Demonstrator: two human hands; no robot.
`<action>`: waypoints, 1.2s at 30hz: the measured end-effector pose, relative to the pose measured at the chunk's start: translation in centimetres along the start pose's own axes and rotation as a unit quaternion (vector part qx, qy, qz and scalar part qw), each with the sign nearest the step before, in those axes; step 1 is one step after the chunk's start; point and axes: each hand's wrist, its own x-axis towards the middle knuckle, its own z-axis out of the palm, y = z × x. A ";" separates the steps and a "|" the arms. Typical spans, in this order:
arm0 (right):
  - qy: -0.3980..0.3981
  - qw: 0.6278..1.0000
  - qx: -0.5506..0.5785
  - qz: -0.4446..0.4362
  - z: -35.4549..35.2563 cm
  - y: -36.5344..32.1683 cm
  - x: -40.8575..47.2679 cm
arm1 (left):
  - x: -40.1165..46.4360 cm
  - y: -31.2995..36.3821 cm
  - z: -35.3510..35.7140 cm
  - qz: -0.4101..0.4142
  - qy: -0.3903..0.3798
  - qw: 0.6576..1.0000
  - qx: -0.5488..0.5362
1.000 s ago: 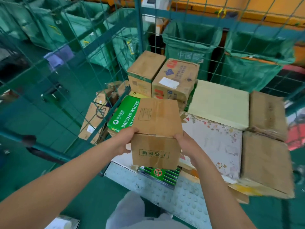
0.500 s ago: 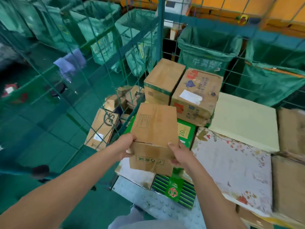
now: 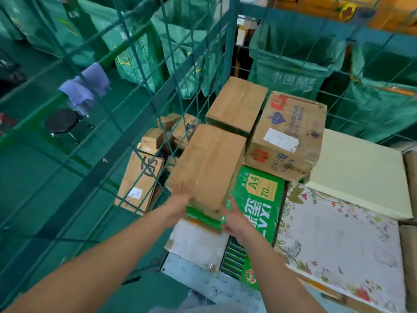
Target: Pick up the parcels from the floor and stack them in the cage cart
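brown parcel (image 3: 208,166), hands (image 3: 180,201) flanking near end

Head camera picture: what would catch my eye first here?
Two bare arms reach to a plain brown box in the cart's left corner, the left hand and right hand at its near end. It sits on a bright green A4 paper carton. Green wire mesh walls the left side.
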 end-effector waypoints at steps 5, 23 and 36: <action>0.036 0.998 0.041 0.031 1.1 -0.2 2.7 | 2.0 0.1 -0.2 -0.022 -0.007 1.000 -0.019; 0.081 0.996 0.040 -0.009 1.2 -3.0 5.3 | 4.9 0.8 -1.2 0.006 -0.005 1.000 0.021; 0.017 0.999 -0.039 0.009 -1.9 -0.5 -0.6 | -3.8 -0.9 -0.8 0.030 0.028 0.998 0.055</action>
